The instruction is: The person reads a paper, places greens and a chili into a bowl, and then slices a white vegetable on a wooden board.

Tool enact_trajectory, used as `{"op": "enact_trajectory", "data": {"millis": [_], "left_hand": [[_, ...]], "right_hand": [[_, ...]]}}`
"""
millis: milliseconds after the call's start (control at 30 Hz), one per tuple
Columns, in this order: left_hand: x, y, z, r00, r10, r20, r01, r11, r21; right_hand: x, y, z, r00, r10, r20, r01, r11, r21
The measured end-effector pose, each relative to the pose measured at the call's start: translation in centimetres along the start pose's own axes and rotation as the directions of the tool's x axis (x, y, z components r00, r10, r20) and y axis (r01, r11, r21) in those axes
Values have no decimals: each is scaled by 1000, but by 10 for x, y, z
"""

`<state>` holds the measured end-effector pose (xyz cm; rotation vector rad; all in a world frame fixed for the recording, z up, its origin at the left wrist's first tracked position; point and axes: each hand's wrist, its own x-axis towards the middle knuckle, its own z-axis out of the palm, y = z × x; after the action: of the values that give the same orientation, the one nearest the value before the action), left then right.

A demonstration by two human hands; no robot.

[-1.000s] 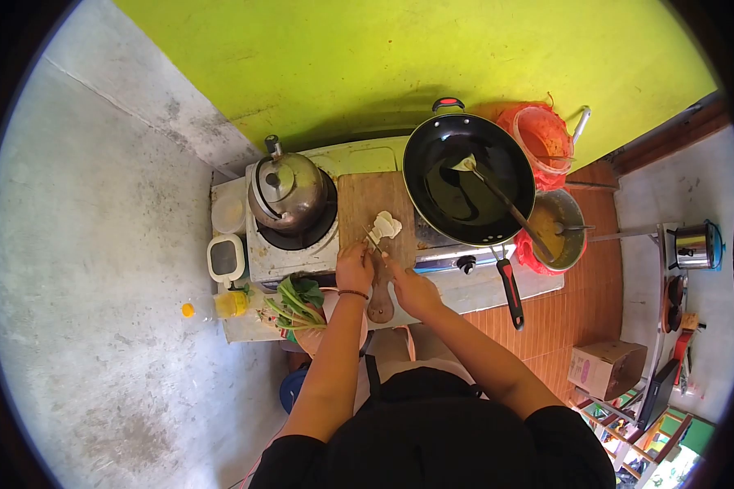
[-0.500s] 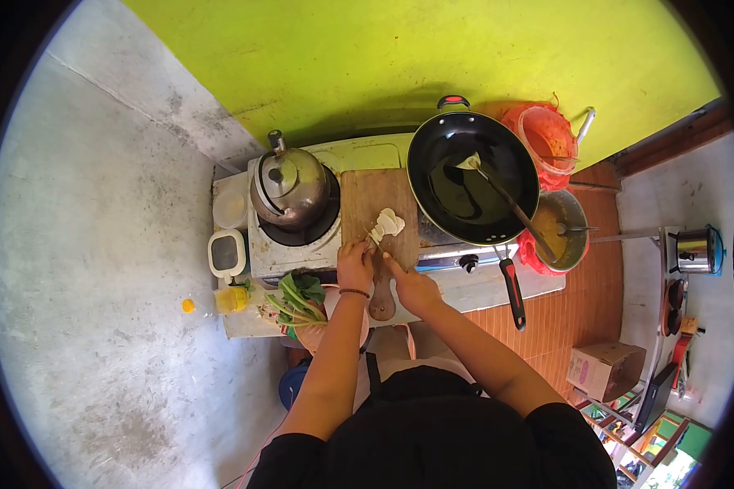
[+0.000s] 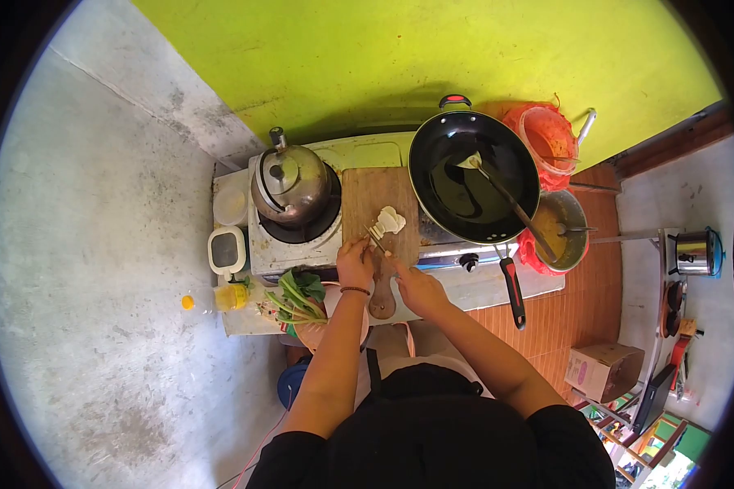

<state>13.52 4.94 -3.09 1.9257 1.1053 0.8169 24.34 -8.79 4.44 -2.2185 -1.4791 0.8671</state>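
I judge the pale slices point(image 3: 390, 220) on the cutting board point(image 3: 375, 191) light, soft, fragile; grasp by the edges. Right hand point(image 3: 422, 292): fingers closed on the knife point(image 3: 378, 242). Left hand point(image 3: 355, 266): fingers bent beside it; I cannot tell their hold.

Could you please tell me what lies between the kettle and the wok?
In the head view, the wooden cutting board lies between the kettle and the wok, with pale slices resting on it.

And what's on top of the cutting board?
Pale slices, with a knife beside them. The left hand covers part of the cutting board; what's under it is hidden.
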Motion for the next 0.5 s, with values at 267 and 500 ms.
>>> {"op": "enact_trajectory", "data": {"millis": [267,500], "left_hand": [[0,3,-2,999,-34,9,33,999,21],[2,8,-6,993,-112,23,111,993,51]], "right_hand": [[4,0,13,998,57,40,-55,997,-57],[17,2,21,997,45,62,-32,981,-193]]}}
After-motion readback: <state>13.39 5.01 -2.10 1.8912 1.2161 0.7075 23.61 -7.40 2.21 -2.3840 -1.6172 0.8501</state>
